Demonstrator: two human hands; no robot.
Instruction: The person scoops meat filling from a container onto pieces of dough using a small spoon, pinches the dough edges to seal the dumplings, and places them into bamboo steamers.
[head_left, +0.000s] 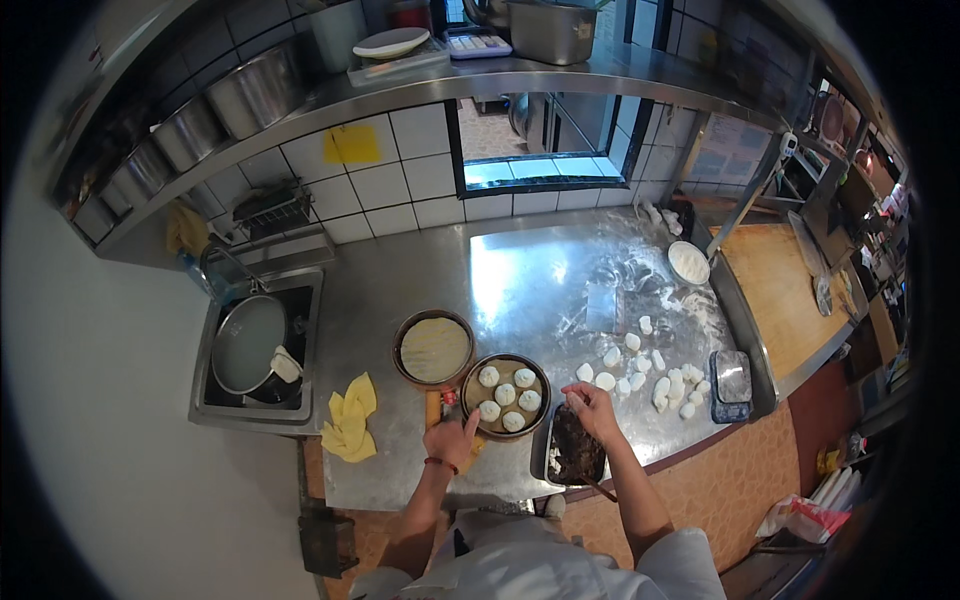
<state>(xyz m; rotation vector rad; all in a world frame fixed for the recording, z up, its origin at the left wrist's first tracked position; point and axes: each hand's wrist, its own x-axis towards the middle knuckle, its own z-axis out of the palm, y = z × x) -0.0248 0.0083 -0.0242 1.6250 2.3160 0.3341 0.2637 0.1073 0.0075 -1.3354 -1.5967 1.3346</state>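
Observation:
My left hand (450, 441) is at the near left of a round steamer basket (467, 418) that holds several pleated white buns (505, 394); its extended finger reaches the rim. A wooden rolling pin (433, 409) lies just beyond this hand; whether the hand touches it I cannot tell. My right hand (591, 411) is over the far end of a metal tray of dark filling (576, 442), its fingertips close together; whether they pinch something is unclear. Several white dough pieces (605, 381) lie beyond it. A second, lined steamer basket (434, 348) stands behind the first.
A yellow cloth (349, 420) lies at the left, beside a sink (316, 322) with a metal bowl (250, 345). A kitchen scale (731, 386) stands near the right edge, and a bowl of flour (688, 262) at the back right. Above the counter runs a steel shelf (480, 78).

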